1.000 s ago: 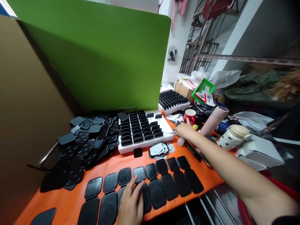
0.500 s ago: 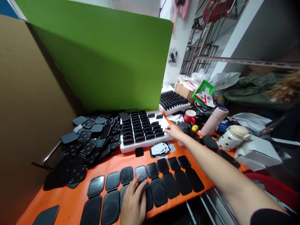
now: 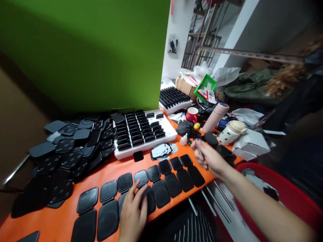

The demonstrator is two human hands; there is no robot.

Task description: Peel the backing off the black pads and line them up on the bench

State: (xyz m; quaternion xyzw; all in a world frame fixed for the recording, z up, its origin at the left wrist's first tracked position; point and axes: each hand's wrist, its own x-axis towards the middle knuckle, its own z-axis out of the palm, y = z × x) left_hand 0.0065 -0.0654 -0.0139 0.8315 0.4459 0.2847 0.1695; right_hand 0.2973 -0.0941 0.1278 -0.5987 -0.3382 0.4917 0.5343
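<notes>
A row of opened black compact mirrors (image 3: 162,194) lies along the front of the orange table (image 3: 101,173). My left hand (image 3: 133,208) rests over the middle compacts, fingers apart and holding nothing, with its fingertips by one mirror. Over the table's right edge, my right hand (image 3: 208,156) is closed around a thin dark tool (image 3: 201,154) whose kind I cannot make out. A small white dropper bottle (image 3: 183,139) stands just left of it. Loose flat pieces (image 3: 161,151), pale and grey, are piled behind the compacts, beside a small black square (image 3: 138,156).
A white foam tray (image 3: 170,132) holds rows of black pieces upright. To its left is a heap of black compact parts (image 3: 68,148). A red mug (image 3: 192,115), a pink flask (image 3: 215,117) and a lidded jar (image 3: 230,132) stand at right. Below is a red basin (image 3: 267,174).
My right hand has come back from the foam tray's right edge toward me, and a thin tool now shows in it. My left hand stays over the compacts. The view has turned right.
</notes>
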